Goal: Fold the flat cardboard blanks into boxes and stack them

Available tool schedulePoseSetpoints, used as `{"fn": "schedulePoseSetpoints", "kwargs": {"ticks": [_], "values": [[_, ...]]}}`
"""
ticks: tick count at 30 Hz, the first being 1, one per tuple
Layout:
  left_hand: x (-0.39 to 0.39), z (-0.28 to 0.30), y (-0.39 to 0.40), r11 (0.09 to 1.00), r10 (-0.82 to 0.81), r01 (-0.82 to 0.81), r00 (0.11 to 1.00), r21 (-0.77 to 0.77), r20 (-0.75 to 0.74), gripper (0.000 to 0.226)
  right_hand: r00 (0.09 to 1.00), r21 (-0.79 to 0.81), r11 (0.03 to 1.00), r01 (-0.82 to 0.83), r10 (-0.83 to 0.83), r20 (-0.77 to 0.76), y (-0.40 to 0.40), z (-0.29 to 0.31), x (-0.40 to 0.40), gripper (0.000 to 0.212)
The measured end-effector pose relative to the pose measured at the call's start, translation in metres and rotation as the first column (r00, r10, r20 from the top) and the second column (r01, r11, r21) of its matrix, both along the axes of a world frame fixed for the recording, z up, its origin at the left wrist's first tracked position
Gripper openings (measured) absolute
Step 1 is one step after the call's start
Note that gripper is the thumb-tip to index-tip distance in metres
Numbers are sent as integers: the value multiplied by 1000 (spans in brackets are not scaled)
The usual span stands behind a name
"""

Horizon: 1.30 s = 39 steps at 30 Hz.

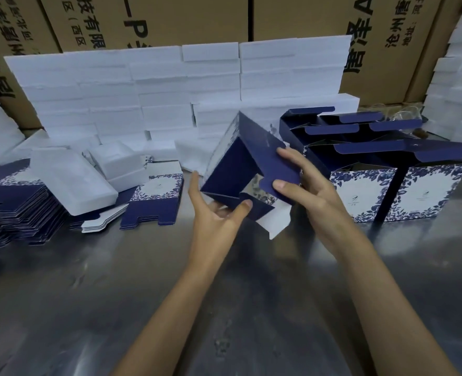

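Fingers of the left hand [216, 210] and right hand [303, 185] grasp a half-erected blue box [240, 169], raised above the steel table [88, 294], flaps unfolded. Right of this box stand finished boxes [387, 185], lids open; left of it lie stacked flat blanks [15, 210], evidently much remaining. Behind it rise white foam blocks [170, 85] and brown cartons [197, 20].

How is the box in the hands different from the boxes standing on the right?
The box in the hands is tilted and held off the table by the left hand and right hand; the standing boxes sit upright on the table. The held one's bottom flaps hang loose; the standing ones rest on theirs. Both are dark blue with flowery white panels.
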State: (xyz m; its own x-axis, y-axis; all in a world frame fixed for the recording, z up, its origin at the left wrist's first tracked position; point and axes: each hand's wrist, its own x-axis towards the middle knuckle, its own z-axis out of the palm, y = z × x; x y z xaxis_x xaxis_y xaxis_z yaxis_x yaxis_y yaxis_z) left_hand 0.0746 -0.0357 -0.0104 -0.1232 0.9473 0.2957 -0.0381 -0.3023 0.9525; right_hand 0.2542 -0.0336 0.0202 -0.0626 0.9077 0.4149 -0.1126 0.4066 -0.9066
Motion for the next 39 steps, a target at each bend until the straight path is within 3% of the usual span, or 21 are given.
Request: {"fn": "schedulePoseSetpoints", "kwargs": {"ticks": [4,10,12,15,18,21,26,30,34,39], "values": [[-2,-11,8,980,-19,0,995,-197,-95,60,956,22,992,125,-127,266,3,-6,2,54],[-17,-12,12,938,-41,-63,955,-340,-292,52,894,14,999,48,-49,445,4,-12,1,59],[-24,-9,14,927,-77,-88,907,-365,-414,50,889,22,998,56,-60,454,4,-14,1,58],[-33,-7,18,925,-86,-175,767,-336,-636,44,866,42,996,77,-88,491,5,-15,-1,56],[-29,-2,14,956,0,-144,870,-255,-494,67,864,67,992,104,-124,488,5,-16,-5,52],[-23,6,8,999,37,-35,950,12,-310,83,859,109,984,139,-175,481,4,-15,-8,47],[-20,1,5,987,12,45,936,151,-353,49,834,191,959,208,-276,478,4,-12,-13,39],[-21,4,3,974,90,6,909,227,-407,40,830,196,950,241,-307,466,1,-11,-16,34],[-19,7,2,969,30,48,951,240,-308,27,871,173,951,256,-304,385,-1,-15,-24,30],[-12,4,3,976,89,-38,969,216,-231,19,899,122,943,310,-333,283,-1,-18,-33,24]]}}
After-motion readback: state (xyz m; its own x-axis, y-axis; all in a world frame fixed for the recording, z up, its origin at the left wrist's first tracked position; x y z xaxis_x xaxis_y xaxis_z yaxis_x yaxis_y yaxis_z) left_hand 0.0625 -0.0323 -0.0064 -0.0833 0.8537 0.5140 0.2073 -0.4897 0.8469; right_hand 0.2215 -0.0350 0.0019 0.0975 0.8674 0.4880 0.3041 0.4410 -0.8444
